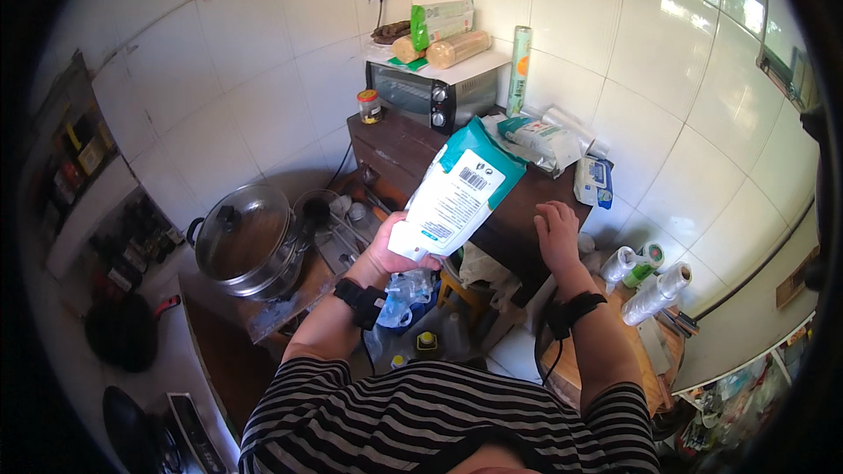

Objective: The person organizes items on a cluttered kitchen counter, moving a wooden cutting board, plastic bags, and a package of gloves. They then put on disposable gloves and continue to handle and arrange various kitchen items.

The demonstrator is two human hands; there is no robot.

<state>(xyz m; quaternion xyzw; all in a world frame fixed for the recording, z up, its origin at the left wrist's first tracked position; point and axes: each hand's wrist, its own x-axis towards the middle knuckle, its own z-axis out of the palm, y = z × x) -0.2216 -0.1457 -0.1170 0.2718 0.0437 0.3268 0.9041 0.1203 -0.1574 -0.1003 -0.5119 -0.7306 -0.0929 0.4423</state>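
My left hand [398, 247] grips the lower end of a white and teal plastic packet [461, 191] that bears print and a barcode. The packet is tilted, its teal end towards the dark brown cabinet [533, 210]. My right hand [558, 237] holds nothing, its fingers apart over the cabinet's right front edge. Behind the held packet, another white and green packet [540, 138] lies on the cabinet top. A blue and white wipes packet [594, 182] is at the cabinet's right corner.
A toaster oven [421, 95] with noodle packs [459, 49] on top stands at the back beside a red-lidded jar [369, 106]. At left is a lidded steamer pot [247, 243]. Film rolls [657, 293] and a cleaver [654, 344] are on the round wooden board [616, 342] at right. Bottles [427, 342] stand below.
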